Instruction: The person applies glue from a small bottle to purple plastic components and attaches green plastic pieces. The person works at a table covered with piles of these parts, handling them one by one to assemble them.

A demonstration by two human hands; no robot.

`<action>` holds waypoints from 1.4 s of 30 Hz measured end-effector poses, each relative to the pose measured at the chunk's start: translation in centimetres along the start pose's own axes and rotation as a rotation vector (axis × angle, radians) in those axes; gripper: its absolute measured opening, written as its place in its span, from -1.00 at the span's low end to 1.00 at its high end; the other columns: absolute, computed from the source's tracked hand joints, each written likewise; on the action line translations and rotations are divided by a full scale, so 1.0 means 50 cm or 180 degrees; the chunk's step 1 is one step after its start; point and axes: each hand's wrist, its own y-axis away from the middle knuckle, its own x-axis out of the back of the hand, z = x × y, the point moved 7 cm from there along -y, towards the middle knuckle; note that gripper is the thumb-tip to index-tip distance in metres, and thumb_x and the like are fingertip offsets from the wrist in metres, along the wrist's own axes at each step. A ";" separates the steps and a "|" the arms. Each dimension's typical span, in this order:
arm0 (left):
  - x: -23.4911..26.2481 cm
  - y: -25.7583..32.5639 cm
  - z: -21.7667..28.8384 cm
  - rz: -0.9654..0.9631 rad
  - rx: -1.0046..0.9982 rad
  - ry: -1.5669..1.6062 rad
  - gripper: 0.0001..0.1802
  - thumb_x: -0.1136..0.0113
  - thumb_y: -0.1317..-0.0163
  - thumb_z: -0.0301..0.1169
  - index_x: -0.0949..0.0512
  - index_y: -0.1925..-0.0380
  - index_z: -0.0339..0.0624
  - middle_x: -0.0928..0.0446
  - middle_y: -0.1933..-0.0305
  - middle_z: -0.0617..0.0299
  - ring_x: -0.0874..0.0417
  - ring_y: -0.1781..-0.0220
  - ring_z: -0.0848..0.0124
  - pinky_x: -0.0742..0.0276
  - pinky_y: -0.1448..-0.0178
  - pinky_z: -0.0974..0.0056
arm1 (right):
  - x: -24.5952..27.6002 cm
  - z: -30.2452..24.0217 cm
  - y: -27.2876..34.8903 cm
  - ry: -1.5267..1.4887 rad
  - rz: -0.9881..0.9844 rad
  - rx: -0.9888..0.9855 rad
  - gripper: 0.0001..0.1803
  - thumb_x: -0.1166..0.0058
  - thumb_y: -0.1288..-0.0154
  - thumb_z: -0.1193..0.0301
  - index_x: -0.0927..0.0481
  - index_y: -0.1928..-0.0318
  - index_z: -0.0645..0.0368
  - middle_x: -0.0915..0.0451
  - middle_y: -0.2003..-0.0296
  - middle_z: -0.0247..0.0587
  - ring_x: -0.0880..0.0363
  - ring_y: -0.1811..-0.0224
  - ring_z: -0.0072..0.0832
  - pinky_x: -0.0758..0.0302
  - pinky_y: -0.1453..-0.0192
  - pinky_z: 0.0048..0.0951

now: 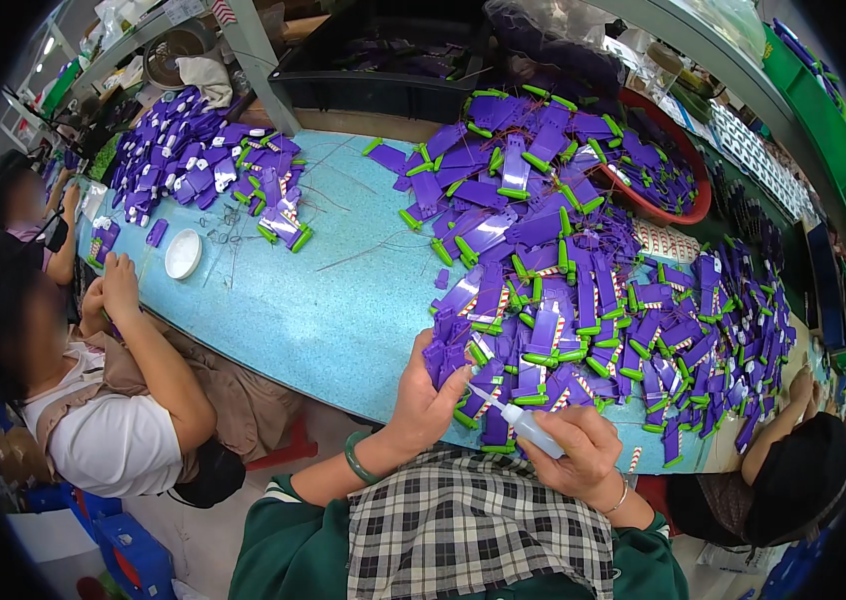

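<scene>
My left hand [424, 392] is closed around a purple plastic part [446, 352], holding it up at the near edge of the table. In my right hand [585, 452] is a translucent squeeze bottle [533, 432] with a thin nozzle, its tip pointing left at the purple part. Whether the tip touches the part is too small to tell. Just beyond both hands spreads a big heap of purple plastic parts [543, 225] with bright green ends, thin wires and some red-and-white striped strips.
The blue tabletop [343, 290] runs left to another purple heap [178, 150] and a small white dish [183, 254]. A red basin [688, 205] and a black crate [373, 90] stand at the back. One person [113, 420] sits left, another [793, 470] right.
</scene>
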 end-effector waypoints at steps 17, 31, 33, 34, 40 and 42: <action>-0.015 0.003 -0.043 -0.0329 0.0769 0.1742 -0.59 -0.11 -0.31 -0.46 -0.26 -0.12 -0.22 -0.54 0.10 0.13 -0.61 0.12 0.40 -0.59 0.07 0.30 | 0.006 0.013 0.005 0.0032 0.0196 -0.0216 -0.55 -0.45 0.19 0.55 -0.63 0.17 0.21 -0.56 0.45 -0.20 -0.54 0.51 -0.43 -0.46 0.48 -0.49; -0.019 0.010 -0.034 -0.0636 0.0805 0.1579 -0.61 -0.07 -0.31 -0.50 -0.27 -0.12 -0.22 -0.55 0.15 0.10 -0.63 0.17 0.36 -0.59 0.07 0.27 | 0.006 0.026 0.000 0.0036 0.0251 -0.0255 -0.56 -0.43 0.13 0.57 -0.60 0.14 0.25 -0.57 0.44 -0.19 -0.55 0.56 -0.45 -0.43 0.57 -0.51; -0.019 0.012 -0.034 -0.0645 0.0750 0.1486 -0.62 -0.06 -0.32 -0.50 -0.25 -0.10 -0.23 -0.54 0.14 0.12 -0.61 0.17 0.40 -0.57 0.04 0.28 | 0.006 0.026 -0.001 0.0049 0.0209 -0.0259 -0.56 -0.43 0.12 0.57 -0.60 0.15 0.26 -0.57 0.44 -0.20 -0.55 0.56 -0.45 -0.43 0.57 -0.51; -0.019 0.013 -0.034 -0.0646 0.0723 0.1440 -0.62 -0.06 -0.32 -0.49 -0.24 -0.10 -0.24 -0.54 0.14 0.13 -0.60 0.16 0.41 -0.55 0.03 0.28 | 0.007 0.025 -0.002 0.0052 0.0219 -0.0243 -0.56 -0.43 0.13 0.57 -0.60 0.14 0.26 -0.58 0.44 -0.19 -0.55 0.56 -0.45 -0.43 0.57 -0.52; -0.011 0.008 -0.016 -0.0351 0.0273 0.0634 -0.62 -0.04 -0.32 -0.52 -0.22 -0.09 -0.33 -0.51 0.11 0.15 -0.56 0.10 0.47 -0.49 -0.04 0.33 | 0.016 0.020 0.002 0.0080 0.0277 -0.0242 -0.53 -0.44 0.16 0.55 -0.60 0.14 0.23 -0.58 0.44 -0.19 -0.55 0.54 -0.43 -0.44 0.53 -0.50; -0.012 0.010 -0.013 -0.0281 0.0314 0.0537 -0.58 -0.05 -0.32 -0.54 -0.20 -0.14 -0.35 -0.49 0.08 0.16 -0.55 0.08 0.48 -0.48 -0.06 0.33 | 0.014 0.022 0.010 0.0050 0.0262 -0.0325 -0.52 -0.45 0.19 0.53 -0.61 0.14 0.17 -0.56 0.42 -0.18 -0.54 0.50 -0.41 -0.46 0.46 -0.46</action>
